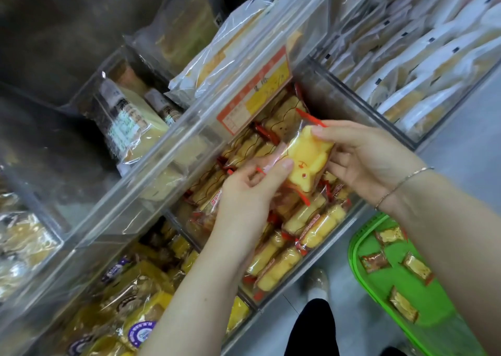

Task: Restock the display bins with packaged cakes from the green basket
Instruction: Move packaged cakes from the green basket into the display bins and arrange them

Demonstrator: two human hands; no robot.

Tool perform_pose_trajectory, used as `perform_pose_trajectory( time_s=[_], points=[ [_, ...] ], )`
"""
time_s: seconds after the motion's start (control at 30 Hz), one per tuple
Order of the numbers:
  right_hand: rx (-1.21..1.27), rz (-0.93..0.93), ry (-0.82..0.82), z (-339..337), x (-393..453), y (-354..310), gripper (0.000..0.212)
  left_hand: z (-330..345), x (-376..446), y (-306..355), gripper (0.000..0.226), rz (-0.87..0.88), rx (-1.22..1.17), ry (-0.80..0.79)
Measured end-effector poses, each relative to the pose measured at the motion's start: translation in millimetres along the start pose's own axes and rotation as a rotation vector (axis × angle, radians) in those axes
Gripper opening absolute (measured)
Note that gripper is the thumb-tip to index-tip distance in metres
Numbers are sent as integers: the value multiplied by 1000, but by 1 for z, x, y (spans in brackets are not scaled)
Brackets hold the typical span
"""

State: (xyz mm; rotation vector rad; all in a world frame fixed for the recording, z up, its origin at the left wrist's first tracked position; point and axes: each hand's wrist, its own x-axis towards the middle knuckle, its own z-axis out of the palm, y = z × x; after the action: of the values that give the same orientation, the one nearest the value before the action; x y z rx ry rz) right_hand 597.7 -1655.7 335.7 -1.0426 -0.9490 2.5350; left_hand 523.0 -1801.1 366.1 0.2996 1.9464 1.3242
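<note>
Clear plastic display bins (151, 149) stand in rows on the shelving, their hinged lids tipped up. At the far left edge, bins hold pale wrapped pastries; lower down, one holds yellow packets with purple round labels (141, 332). Next over, the left hand (252, 190) pinches the lower end of a yellow packaged cake (307, 160), thumb on its face, so that grip is clamped on the cake. The cake is held just above the open middle bin (320, 269), which is packed with similar yellow cakes in red-trimmed wrappers; an orange price tag (254, 90) sits on its raised lid. The right hand (366, 158), a thin bracelet on its wrist, grips the cake's upper end. At the lower right, the green basket (355, 250) holds a few small wrapped cakes.
</note>
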Motion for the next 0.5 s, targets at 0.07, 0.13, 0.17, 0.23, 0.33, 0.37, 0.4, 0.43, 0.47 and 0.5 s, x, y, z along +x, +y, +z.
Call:
perform_pose_trajectory(
  time_s=[0.07,0.13,0.17,0.23,0.33,0.37,0.4,0.43,0.47,0.5],
  points=[
    [33,63,153,-3,0,7,29,6,12,-10,22,47,146,137],
    [96,98,254,-5,1,14,23,12,23,-15,23,168,320,247],
    [122,91,260,-4,1,16,19,16,28,-15,25,231,405,268],
    [166,55,242,1,8,21,19,24,40,-16,30,333,541,265],
    [155,-27,298,11,27,20,38,35,59,-10,29,457,681,260],
    [135,-49,332,15,34,19,38,37,66,-8,28,484,701,269],
    [117,-60,371,18,43,18,33,38,74,-5,27,483,719,277],
    [103,-57,406,21,50,17,24,39,83,-3,27,432,748,272],
    [88,-40,435,23,57,16,15,38,91,-2,28,340,797,253],
    [71,-18,456,25,64,17,11,37,98,-2,30,249,874,222]
  ],
)
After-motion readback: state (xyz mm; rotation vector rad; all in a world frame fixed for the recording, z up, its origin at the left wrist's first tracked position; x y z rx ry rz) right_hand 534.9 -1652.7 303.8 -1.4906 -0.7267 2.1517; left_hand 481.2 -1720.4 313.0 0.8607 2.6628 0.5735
